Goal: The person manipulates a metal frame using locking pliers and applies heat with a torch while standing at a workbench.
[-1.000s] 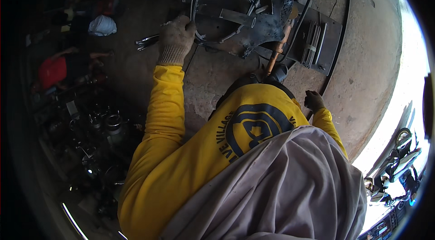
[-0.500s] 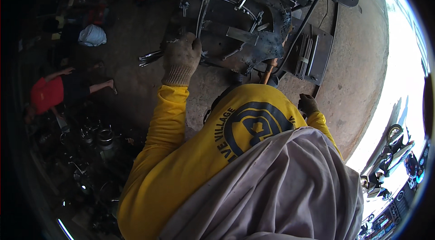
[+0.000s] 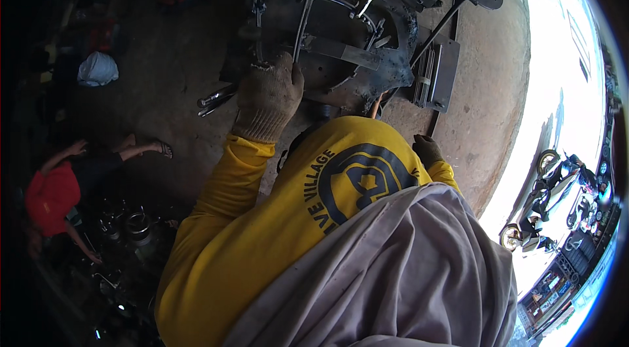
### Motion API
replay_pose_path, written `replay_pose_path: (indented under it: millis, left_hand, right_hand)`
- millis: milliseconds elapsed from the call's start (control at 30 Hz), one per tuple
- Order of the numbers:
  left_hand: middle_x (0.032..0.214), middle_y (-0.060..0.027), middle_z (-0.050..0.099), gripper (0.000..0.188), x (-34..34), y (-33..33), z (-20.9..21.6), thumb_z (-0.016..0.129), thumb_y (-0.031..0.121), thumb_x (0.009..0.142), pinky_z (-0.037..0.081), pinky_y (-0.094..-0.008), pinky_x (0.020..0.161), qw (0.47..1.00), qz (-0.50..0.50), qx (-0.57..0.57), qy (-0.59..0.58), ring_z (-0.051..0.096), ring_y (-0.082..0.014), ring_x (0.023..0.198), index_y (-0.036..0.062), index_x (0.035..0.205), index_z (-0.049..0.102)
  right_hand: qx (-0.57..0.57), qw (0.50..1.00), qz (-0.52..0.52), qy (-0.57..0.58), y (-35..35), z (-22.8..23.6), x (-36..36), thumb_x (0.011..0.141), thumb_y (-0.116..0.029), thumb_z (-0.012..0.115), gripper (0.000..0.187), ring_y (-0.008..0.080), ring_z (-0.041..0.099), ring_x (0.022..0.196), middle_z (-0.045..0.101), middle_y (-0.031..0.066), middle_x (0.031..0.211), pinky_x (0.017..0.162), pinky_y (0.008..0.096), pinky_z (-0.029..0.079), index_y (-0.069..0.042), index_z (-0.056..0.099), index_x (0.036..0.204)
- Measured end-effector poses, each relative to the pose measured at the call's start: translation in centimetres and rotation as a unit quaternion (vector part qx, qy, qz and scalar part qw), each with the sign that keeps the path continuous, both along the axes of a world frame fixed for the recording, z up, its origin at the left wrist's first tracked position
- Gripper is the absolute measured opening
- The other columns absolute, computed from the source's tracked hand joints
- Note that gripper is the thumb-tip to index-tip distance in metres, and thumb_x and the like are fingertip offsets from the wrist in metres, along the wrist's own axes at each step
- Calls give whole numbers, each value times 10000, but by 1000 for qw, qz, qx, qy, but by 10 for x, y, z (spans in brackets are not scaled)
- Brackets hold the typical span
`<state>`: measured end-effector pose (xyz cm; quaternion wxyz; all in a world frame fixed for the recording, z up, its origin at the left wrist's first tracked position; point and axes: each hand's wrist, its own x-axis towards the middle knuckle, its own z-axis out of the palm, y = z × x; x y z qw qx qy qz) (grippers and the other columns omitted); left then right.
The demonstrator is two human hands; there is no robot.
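My left hand [image 3: 270, 95], in a knitted work glove, is closed at the near left edge of a dark metal plate assembly [image 3: 314, 78]. Out of its left side stick the two shiny bars of a metal tool [image 3: 216, 99]; the rest of that tool is hidden by the glove. A flat metal strip [image 3: 337, 50] lies across the plate, beside curved rods and a light metal bar [image 3: 303, 26]. Low on the right, my right hand [image 3: 427, 149], in a dark glove, is curled away from the plate. What it holds, if anything, cannot be made out.
A stack of thin metal strips [image 3: 424, 77] rests on a flat plate to the right. A dark cable [image 3: 452, 13] runs above it. At left are a person in a red shirt [image 3: 54, 196], a white bag [image 3: 98, 70] and dark metal parts [image 3: 137, 226]. Motorcycles [image 3: 553, 183] stand outside.
The view has shifted, and the floor things at left sit further left. My left hand keeps its grip by the plate's edge. The person in red has an arm reaching toward the metal parts.
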<state>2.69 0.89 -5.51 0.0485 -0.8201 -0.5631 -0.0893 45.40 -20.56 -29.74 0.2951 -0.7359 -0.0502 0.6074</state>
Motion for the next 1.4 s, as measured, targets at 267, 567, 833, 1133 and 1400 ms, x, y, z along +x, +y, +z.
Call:
replay_pose_path:
  millis: [267, 567, 833, 1133, 1400]
  left_hand:
    - [631, -77, 590, 238, 0, 3, 9, 699, 286, 899, 527, -377, 488, 999, 1, 1, -34, 643, -274, 550, 116, 791, 572]
    - [664, -83, 624, 265, -3, 2, 4, 646, 326, 922, 547, -342, 500, 1000, -14, 12, -12, 666, -230, 567, 88, 815, 596]
    - [680, -93, 639, 247, -3, 3, 5, 649, 310, 921, 555, -355, 505, 1000, -9, -15, -25, 680, -246, 587, 90, 818, 605]
    - [657, -92, 638, 230, -5, 5, 6, 660, 294, 911, 552, -355, 509, 999, -20, -19, -44, 680, -253, 579, 99, 805, 602]
    - [665, -121, 662, 236, -1, 6, 8, 662, 289, 910, 563, -371, 587, 997, -2, -35, -64, 684, -277, 591, 96, 777, 628]
  right_hand:
    - [4, 1000, 5, -19, 7, 15, -20, 975, -246, 661, 337, 208, 538, 517, 570, 61, 667, 468, 378, 441, 31, 623, 1163]
    - [-18, 999, -3, -48, -2, 33, -17, 968, -237, 671, 310, 197, 532, 518, 560, 50, 662, 469, 366, 437, 5, 617, 1154]
    - [-16, 1000, -6, -26, -2, 35, -20, 970, -229, 671, 301, 195, 512, 508, 547, 41, 659, 464, 365, 422, 2, 608, 1152]
    - [-15, 999, 13, -35, 7, 37, -25, 972, -257, 671, 350, 200, 533, 527, 560, 49, 670, 480, 373, 444, 23, 610, 1173]
    - [-5, 999, 27, -29, 7, 30, -23, 967, -267, 677, 383, 209, 552, 528, 585, 69, 681, 486, 375, 464, 49, 615, 1173]
